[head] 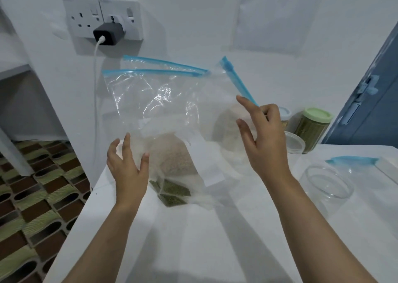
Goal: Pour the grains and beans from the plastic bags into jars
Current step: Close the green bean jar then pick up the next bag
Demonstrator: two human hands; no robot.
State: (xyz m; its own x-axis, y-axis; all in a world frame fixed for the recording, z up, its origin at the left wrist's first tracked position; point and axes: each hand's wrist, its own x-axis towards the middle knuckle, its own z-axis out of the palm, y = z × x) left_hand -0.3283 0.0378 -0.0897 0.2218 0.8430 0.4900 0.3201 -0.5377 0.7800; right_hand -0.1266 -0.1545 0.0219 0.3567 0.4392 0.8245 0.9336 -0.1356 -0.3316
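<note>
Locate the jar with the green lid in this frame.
In the head view, the jar with the green lid stands at the right back of the white table, against the wall, just behind a lidded clear tub.
</note>
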